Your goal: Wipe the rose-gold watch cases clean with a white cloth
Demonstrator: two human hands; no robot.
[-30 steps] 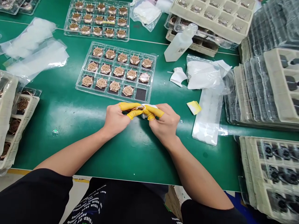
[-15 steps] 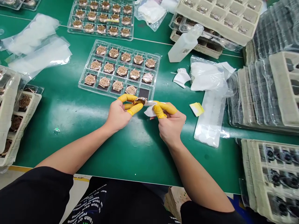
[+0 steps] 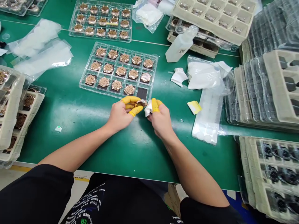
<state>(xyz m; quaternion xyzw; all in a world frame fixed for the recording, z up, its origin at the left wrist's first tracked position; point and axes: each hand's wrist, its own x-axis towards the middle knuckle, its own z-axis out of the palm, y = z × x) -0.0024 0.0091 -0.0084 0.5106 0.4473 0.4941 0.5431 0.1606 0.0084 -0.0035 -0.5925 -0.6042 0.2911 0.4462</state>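
Note:
Between the yellow-cotted fingers of my left hand (image 3: pixel 122 112) is a rose-gold watch case (image 3: pixel 140 103), held by its edge and tilted. My right hand (image 3: pixel 160 116), also in yellow finger cots, pinches a bunched white wipe (image 3: pixel 148 109) at the case's right side. Whether the wipe presses on the case is hard to make out. Just beyond my hands lies a clear plastic tray (image 3: pixel 84 85) of similar watch cases, backs up. Its near right compartment (image 3: pixel 141 93) shows only a dark pad.
A white squeeze bottle (image 3: pixel 178 46) stands behind my right hand, near a crumpled wipe (image 3: pixel 179 77) and bagged white wipes (image 3: pixel 203 74). Stacked trays rise at the right (image 3: pixel 268 90) and left (image 3: pixel 32 109). Another filled tray (image 3: pixel 100 34) lies farther back.
My right hand has turned and drawn in toward the watch case, and the wipe is now bunched more tightly. My left hand keeps its hold; the whole view has shifted slightly.

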